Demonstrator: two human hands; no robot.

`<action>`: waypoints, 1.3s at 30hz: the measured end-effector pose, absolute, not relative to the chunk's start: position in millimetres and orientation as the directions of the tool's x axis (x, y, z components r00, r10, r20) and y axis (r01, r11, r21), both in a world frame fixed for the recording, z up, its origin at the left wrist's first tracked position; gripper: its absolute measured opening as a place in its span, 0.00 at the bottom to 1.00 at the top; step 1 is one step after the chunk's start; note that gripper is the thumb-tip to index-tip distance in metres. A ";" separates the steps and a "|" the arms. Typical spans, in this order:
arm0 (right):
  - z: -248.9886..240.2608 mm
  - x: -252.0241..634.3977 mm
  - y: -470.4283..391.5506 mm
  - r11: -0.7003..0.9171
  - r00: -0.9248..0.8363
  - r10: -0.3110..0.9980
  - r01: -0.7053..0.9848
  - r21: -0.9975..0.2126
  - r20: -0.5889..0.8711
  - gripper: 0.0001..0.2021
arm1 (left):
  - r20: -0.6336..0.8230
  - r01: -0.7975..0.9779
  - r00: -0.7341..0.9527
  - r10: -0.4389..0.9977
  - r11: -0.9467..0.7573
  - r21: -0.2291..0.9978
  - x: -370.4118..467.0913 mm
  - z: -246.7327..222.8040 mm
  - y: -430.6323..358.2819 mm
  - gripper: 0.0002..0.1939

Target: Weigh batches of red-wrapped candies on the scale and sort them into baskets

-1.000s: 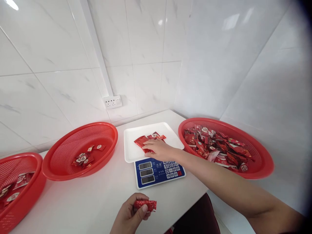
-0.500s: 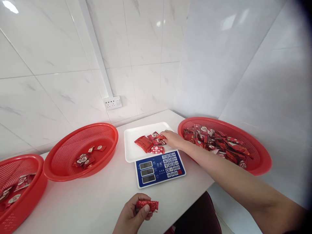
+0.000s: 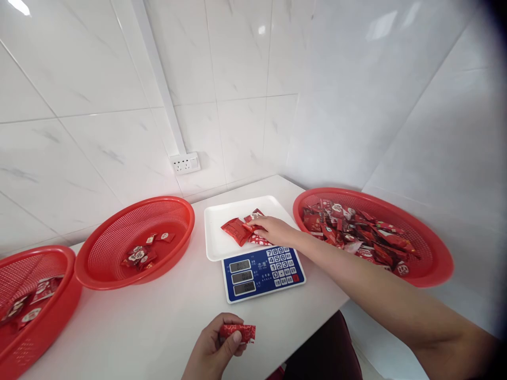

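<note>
My left hand [image 3: 216,345] is closed around a small red wrapped packet [image 3: 242,333] with a pale pattern, held low in front of the scale. My right hand [image 3: 273,230] reaches over the white weighing tray [image 3: 216,245], thumb and fingers pinched on a red packet that they mostly hide. Beside those fingertips lie a larger plain red packet [image 3: 236,232], a dark red one with white lettering [image 3: 254,215] and a white-dotted packet [image 3: 259,240]. The blue keypad scale [image 3: 263,274] carries the tray; its display digits are too faint to read.
A red perforated basket [image 3: 443,264] heaped with red packets stands on the right, under my right forearm. Left of the scale, another red basket [image 3: 95,258] holds several packets. A third red basket [image 3: 59,311] is cut off at the left edge. Tiled wall stands behind the table.
My right hand has moved left across the tray, from the packets' right side to over their middle. My left hand still holds its packet. The view has shifted slightly.
</note>
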State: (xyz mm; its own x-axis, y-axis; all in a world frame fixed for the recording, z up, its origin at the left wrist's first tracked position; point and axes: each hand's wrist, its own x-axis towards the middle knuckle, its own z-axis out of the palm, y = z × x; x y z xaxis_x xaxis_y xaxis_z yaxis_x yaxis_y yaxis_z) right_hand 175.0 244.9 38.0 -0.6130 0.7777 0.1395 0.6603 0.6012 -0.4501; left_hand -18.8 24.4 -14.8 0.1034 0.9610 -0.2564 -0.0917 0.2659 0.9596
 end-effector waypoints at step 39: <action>33.6 140.9 238.3 0.664 -0.701 0.713 0.667 -0.338 0.017 0.29 | -0.315 -0.011 0.159 0.936 0.320 0.947 -19.3 0.4 20.8 0.14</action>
State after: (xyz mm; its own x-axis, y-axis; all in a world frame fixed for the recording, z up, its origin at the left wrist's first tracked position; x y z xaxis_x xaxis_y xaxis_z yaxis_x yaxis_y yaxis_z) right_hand 140.9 238.3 33.6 -0.7011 0.7128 0.0166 0.6669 0.6639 -0.3383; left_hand -19.3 20.8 0.4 0.1594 0.9357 -0.3146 -0.0113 0.3204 0.9472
